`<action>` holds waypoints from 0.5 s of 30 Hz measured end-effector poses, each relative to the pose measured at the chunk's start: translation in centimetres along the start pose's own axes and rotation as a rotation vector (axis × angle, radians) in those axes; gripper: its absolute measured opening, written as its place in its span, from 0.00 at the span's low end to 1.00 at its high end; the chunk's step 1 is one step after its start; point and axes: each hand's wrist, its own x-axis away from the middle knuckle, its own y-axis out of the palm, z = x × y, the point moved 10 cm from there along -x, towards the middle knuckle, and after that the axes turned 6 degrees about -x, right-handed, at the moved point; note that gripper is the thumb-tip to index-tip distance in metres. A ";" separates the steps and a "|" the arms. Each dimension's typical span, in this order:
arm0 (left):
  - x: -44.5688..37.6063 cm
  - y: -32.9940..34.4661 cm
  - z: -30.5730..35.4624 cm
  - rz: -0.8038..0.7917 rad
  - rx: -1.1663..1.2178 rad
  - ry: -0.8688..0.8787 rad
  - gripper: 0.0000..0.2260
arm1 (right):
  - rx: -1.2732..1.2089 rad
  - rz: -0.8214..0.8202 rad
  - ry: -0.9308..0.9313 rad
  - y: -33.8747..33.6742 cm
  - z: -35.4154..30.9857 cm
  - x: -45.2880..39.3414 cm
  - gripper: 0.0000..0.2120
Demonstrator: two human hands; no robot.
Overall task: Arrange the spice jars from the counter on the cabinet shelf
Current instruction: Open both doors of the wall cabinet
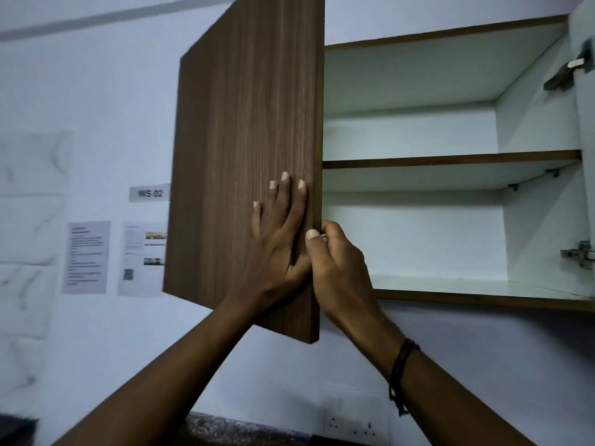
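A wall cabinet hangs above me with its dark wood left door (244,140) swung partway out. My left hand (277,239) lies flat on the door's outer face, fingers straight. My right hand (335,262) grips the door's free edge, thumb on the front and fingers curled behind. Inside, the white cabinet holds a middle shelf (450,160) and a bottom shelf (476,289); both shelves are bare. No spice jars are in view.
The right door stands open at the frame's right edge, with hinges (579,254) showing. Papers (85,257) and a "WS 02" label (149,193) hang on the left wall. A socket plate (352,424) sits low on the wall above a dark counter strip (244,431).
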 end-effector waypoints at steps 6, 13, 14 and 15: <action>1.7 -11.0 -2.6 0.023 0.267 -0.127 0.33 | 0.056 0.048 -0.305 5.5 -10.6 4.1 0.13; 5.0 -23.3 -8.6 0.124 0.584 -0.536 0.34 | -0.092 0.008 -0.524 15.6 -17.6 6.0 0.07; 5.2 -24.7 -9.0 0.145 0.611 -0.530 0.29 | -0.107 -0.014 -0.525 17.0 -17.8 5.8 0.08; 5.5 -26.4 -9.4 0.145 0.619 -0.513 0.25 | -0.132 -0.036 -0.524 18.8 -18.2 5.7 0.10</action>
